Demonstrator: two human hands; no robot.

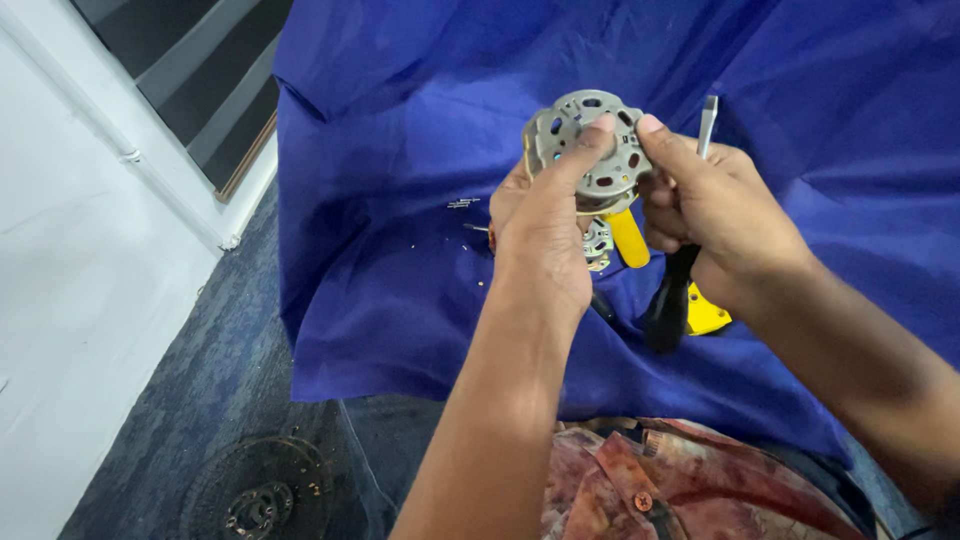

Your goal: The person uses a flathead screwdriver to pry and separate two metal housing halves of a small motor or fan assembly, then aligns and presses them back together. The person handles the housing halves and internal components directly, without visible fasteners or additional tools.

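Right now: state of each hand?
Left hand: closed on the round metal motor cover.
Right hand: closed on a black-handled screwdriver, thumb on the cover.

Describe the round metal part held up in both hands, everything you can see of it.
The motor end cover is a round, dull grey disc, apparently cast or stamped metal, pierced by a ring of vent holes and slots around a raised centre. It is held above the blue cloth, face tilted toward the camera. The left hand grips its lower left, forefinger across the face; the right hand pinches its right edge, also holding a screwdriver.
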